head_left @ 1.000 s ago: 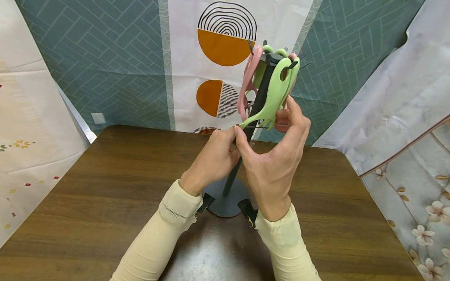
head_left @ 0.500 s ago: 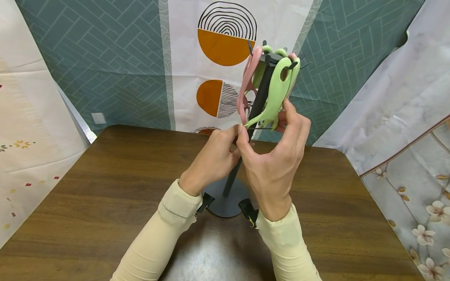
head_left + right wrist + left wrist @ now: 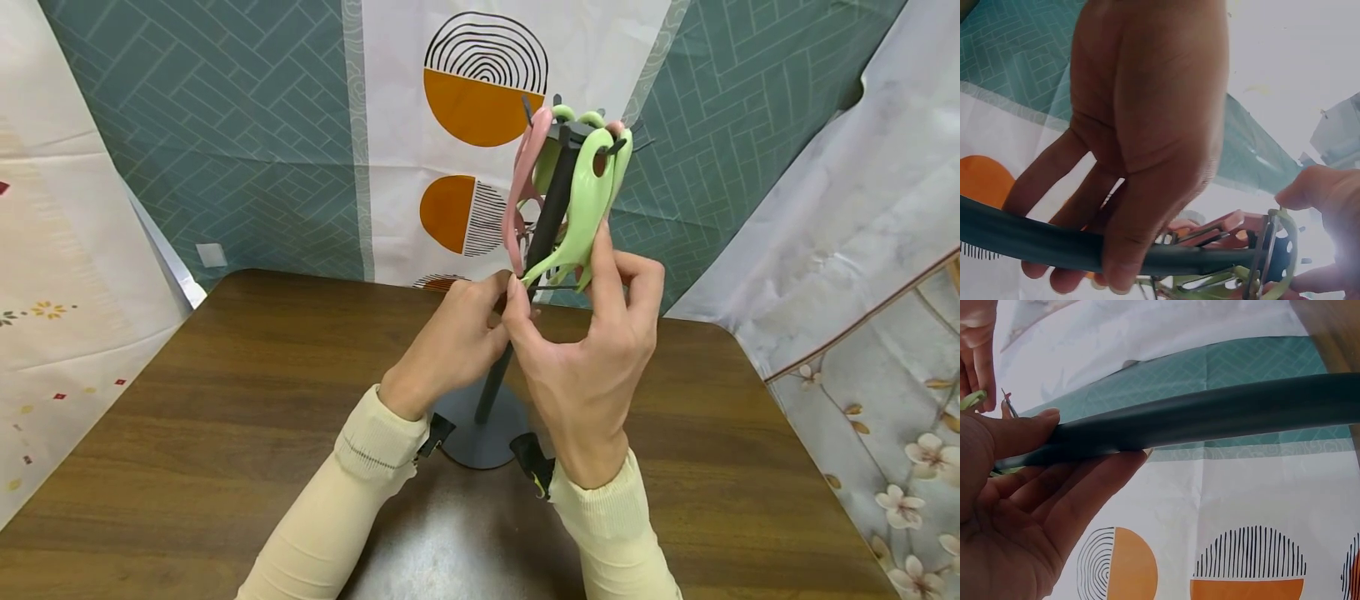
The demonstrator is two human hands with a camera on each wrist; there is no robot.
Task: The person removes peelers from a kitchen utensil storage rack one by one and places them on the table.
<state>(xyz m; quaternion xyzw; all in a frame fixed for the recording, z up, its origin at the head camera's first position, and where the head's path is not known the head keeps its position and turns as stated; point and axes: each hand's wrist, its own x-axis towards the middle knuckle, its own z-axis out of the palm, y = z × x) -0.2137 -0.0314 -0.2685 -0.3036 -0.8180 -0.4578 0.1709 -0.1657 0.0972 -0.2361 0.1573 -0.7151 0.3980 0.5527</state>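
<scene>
Above the brown counter [image 3: 225, 433], in the head view, the left hand's grip [image 3: 450, 346] hugs a dark pole [image 3: 553, 204]. The right hand's grip [image 3: 588, 367] pinches a green peeler [image 3: 585, 217] hanging up top, near a pink peeler [image 3: 525, 162]. From the left wrist, fingers [image 3: 1094, 494] bend under the pole. From the right wrist, the right thumb [image 3: 1300, 190] touches the green peeler's end.

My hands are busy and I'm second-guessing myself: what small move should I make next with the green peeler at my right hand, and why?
I'd probably ease the right grip off the green peeler: its handle loop appears hung on a dark hook, and the left grip holds the pole, so it could likely hang unaided.
</scene>
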